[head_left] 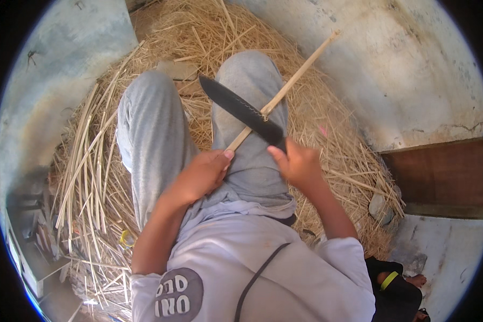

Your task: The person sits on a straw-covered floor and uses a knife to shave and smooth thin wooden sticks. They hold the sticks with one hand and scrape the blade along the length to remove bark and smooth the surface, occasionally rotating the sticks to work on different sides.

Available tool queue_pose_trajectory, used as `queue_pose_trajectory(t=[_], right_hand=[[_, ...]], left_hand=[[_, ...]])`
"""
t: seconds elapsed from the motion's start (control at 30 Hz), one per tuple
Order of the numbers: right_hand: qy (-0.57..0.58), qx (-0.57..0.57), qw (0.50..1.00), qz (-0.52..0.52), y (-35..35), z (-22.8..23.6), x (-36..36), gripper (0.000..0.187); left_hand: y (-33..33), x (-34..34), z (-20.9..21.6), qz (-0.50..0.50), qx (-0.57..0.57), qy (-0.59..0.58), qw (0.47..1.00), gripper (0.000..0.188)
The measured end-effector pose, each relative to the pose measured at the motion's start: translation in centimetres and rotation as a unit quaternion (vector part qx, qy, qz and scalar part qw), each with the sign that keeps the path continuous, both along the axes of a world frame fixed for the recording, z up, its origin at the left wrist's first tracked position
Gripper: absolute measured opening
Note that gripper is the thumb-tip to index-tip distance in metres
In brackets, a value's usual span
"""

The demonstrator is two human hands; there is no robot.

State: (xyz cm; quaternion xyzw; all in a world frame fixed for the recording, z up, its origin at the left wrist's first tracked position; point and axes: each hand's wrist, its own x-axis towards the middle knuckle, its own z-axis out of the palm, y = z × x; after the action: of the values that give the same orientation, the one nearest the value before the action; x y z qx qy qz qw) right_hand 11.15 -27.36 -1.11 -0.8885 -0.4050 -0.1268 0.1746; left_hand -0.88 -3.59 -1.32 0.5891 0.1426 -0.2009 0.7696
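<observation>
My left hand (206, 170) is closed round the near end of a pale, slender wooden stick (302, 68), likely split bamboo. The stick slants up and to the right over my raised right knee. In my right hand (298, 165) is a large knife (240, 107) with a broad dark blade, its tip toward the upper left. The blade lies across the stick, touching it, and small curled shavings show at the crossing. Most of the knife's handle is hidden inside my right fist.
Straw-like shavings (327, 123) cover the floor around my legs. Long thin strips (86, 177) are heaped at my left. Pale walls (408, 70) stand close ahead and to both sides. At the lower right, part of another person in dark clothing (394, 295) shows. A shelf-like object (35, 252) stands lower left.
</observation>
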Motion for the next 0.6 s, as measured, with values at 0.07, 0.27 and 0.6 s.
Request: queue_pose_trajectory(t=[0.07, 0.27, 0.6], right_hand=[[-0.033, -0.035, 0.998, 0.043, 0.3, 0.7, -1.5, 0.049], [-0.028, -0.037, 0.997, 0.055, 0.5, 1.0, -2.1, 0.049], [-0.074, -0.083, 0.99, -0.085, -0.9, 0.6, 0.1, 0.053]], left_hand=[[0.2, 0.2, 0.2, 0.005, -0.007, 0.002, 1.0, 0.043], [0.2, 0.1, -0.5, 0.006, -0.031, 0.011, 0.999, 0.043], [-0.2, -1.0, -0.3, 0.003, 0.002, 0.009, 1.0, 0.041]])
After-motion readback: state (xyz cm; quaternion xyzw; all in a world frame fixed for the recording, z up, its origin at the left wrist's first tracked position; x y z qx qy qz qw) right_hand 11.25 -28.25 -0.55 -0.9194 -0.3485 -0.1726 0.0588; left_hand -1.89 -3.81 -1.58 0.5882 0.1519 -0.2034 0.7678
